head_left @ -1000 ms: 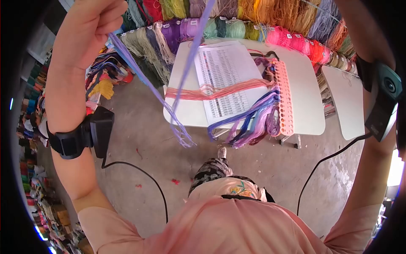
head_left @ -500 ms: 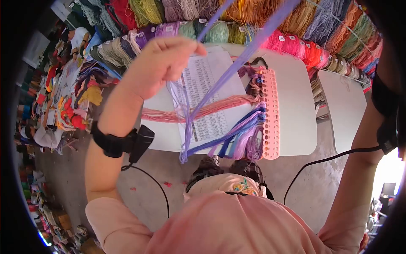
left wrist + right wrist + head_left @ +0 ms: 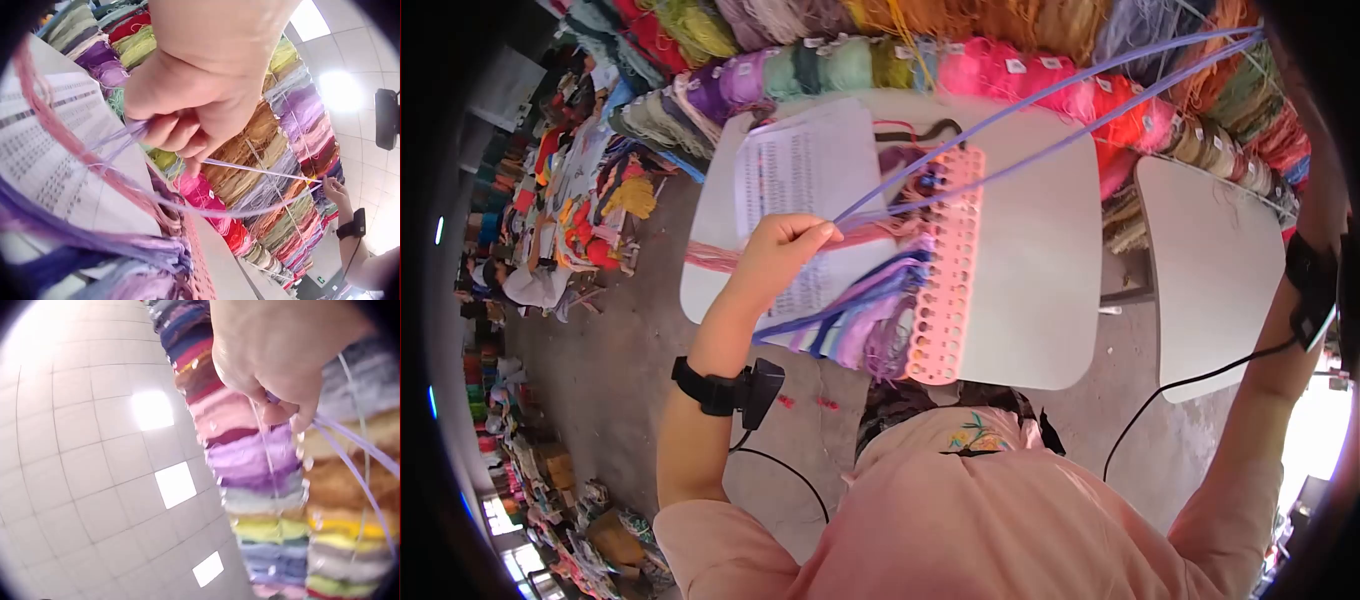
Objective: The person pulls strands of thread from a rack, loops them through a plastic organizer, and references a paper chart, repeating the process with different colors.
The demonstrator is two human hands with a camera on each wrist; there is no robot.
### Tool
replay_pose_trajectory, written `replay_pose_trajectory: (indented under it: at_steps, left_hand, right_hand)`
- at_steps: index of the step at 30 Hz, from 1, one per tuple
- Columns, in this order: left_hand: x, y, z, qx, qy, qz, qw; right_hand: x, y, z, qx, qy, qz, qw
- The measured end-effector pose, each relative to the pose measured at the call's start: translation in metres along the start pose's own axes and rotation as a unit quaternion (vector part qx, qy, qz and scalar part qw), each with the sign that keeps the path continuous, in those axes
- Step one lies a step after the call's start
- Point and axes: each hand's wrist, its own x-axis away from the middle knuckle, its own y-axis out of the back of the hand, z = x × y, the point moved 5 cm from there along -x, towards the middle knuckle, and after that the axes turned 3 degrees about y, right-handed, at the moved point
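Observation:
Lavender thread stretches in two long strands between my hands. My left hand pinches one end between thumb and fingers over the printed colour chart; loose tails hang below it in the left wrist view. Raised far to the right, my right hand holds the other end with curled fingers. Beside the left hand lies a pink punched thread holder, with blue and purple thread bundles looped through its holes. A salmon-pink thread bundle crosses the chart, partly hidden behind the left hand.
The holder and chart lie on a white table. Another white table stands at the right. Behind them rises a rack of coloured skeins. A black cable trails from the right wrist camera.
The left hand has come from the upper left down and right, over the chart, and now pinches the lavender thread. The thread has swung from hanging down to stretching toward the upper right.

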Motion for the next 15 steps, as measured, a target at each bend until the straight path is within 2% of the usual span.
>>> replay_pose_trajectory:
  at_steps: [2,5,7,8,9,10,11,12,13,14,15]
  left_hand:
    - [-0.002,-0.017,0.019,-0.114,-0.032,-0.028,0.993]
    - [0.023,-0.038,0.017,-0.201,-0.197,-0.150,0.948]
    - [0.034,-0.052,0.017,-0.073,-0.096,-0.072,0.990]
    - [0.037,-0.063,0.016,0.016,-0.044,-0.017,0.999]
    - [0.039,-0.076,0.018,0.104,0.008,0.039,0.994]
    - [0.039,-0.084,0.018,0.090,0.004,0.038,0.995]
    - [0.040,-0.090,0.019,0.078,0.018,0.047,0.996]
    - [0.043,-0.095,0.020,0.066,0.034,0.056,0.996]
    - [0.048,-0.100,0.023,0.054,0.051,0.064,0.995]
    - [0.052,-0.104,0.029,0.049,0.048,0.056,0.996]
    - [0.053,-0.108,0.037,0.056,0.066,0.066,0.994]
  right_hand:
    - [0.001,0.042,0.035,0.068,0.039,-0.027,0.997]
    - [0.015,0.103,0.098,0.236,0.169,-0.087,0.953]
    - [0.034,0.136,0.109,0.409,0.234,-0.092,0.877]
    - [0.048,0.149,0.092,0.500,0.243,-0.058,0.829]
    - [0.064,0.159,0.049,0.535,0.192,-0.010,0.822]
    - [0.083,0.161,-0.008,0.547,0.129,0.029,0.827]
    - [0.121,0.146,-0.098,0.468,0.011,-0.133,0.874]
    - [0.146,0.123,-0.164,0.522,-0.083,-0.042,0.848]
    - [0.165,0.118,-0.213,0.534,-0.134,-0.036,0.834]
    - [0.182,0.108,-0.249,0.522,-0.181,-0.003,0.834]
    - [0.200,0.114,-0.283,0.447,-0.198,0.007,0.873]
